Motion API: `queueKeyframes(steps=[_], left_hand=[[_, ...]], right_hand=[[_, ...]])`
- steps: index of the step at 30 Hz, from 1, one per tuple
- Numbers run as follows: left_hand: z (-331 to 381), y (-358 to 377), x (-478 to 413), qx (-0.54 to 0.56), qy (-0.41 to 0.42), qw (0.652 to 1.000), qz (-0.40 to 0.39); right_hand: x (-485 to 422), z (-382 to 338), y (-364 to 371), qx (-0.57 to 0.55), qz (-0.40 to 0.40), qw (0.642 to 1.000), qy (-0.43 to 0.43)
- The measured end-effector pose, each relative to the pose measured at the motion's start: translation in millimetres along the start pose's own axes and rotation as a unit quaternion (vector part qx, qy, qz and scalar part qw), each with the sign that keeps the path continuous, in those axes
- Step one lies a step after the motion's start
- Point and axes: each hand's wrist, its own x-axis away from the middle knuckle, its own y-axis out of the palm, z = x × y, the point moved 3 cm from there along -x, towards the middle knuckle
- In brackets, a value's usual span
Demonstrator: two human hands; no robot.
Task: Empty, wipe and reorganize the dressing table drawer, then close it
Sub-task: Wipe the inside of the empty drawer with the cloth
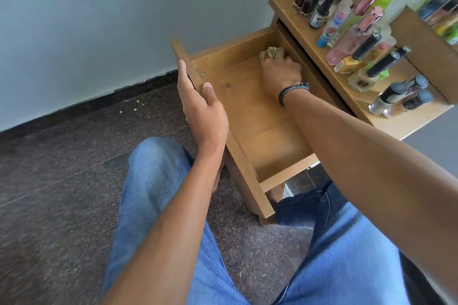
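In back corner of drawer (260,119), my right grip (281,74) clenched on crumpled cloth (269,53), pressing down. My left grip (200,106) pinching its front panel, steadying. Drawer pulled far out, empty. Risk imo: hard scrub shoves drawer, rattles tabletop (401,126), crowded bottles (366,42) could topple.

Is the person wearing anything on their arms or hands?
No sleeves or gloves show; the forearms are uncovered. The right hand has a dark braided wristband with bluish bits at its wrist. The left hand and its wrist wear nothing, and no rings show.
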Motion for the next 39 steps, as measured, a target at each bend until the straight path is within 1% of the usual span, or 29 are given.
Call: queueKeyframes(steps=[6,9,11,14,17,22,24,27,30,32,34,39], left_hand=[[3.1,4.6,3.4,0.002,-0.004,1.000,0.008],[5.1,5.3,4.4,0.003,-0.002,1.000,0.012],[4.0,4.0,2.5,-0.001,-0.006,1.000,0.012],[4.0,2.5,2.2,-0.003,-0.008,1.000,0.010],[4.4,2.4,1.0,-0.003,-0.007,1.000,0.010],[3.2,3.0,0.8,-0.005,-0.012,1.000,0.009],[4.4,3.4,1.6,-0.008,-0.010,1.000,0.005],[5.6,2.7,0.9,-0.013,-0.001,1.000,-0.004],[5.1,2.3,1.5,-0.021,0.008,1.000,-0.002],[6.4,2.5,4.0,-0.025,0.012,1.000,0.000],[7.9,3.6,4.6,-0.028,0.019,0.999,-0.001],[7.8,4.3,1.3,-0.029,0.012,1.000,0.001]], right_hand=[[-1.1,5.9,13.3,-0.044,0.021,0.999,-0.002],[-1.0,2.5,13.5,-0.055,0.007,0.998,-0.011],[2.5,-11.3,13.6,-0.075,-0.005,0.997,-0.030],[12.6,-37.8,14.7,-0.134,-0.021,0.989,-0.055],[19.9,-56.1,13.6,-0.171,-0.020,0.982,-0.081],[33.8,-74.6,16.8,-0.180,-0.032,0.968,-0.171],[34.3,-73.5,17.5,-0.178,-0.033,0.966,-0.184],[23.9,-61.2,17.0,-0.166,-0.025,0.970,-0.176],[4.9,-27.2,22.7,-0.172,-0.024,0.978,-0.114],[-8.1,2.7,24.8,-0.158,-0.025,0.985,-0.065],[-15.9,19.8,21.7,-0.141,-0.027,0.989,-0.038],[-6.3,14.4,17.0,-0.103,-0.022,0.993,-0.059]])
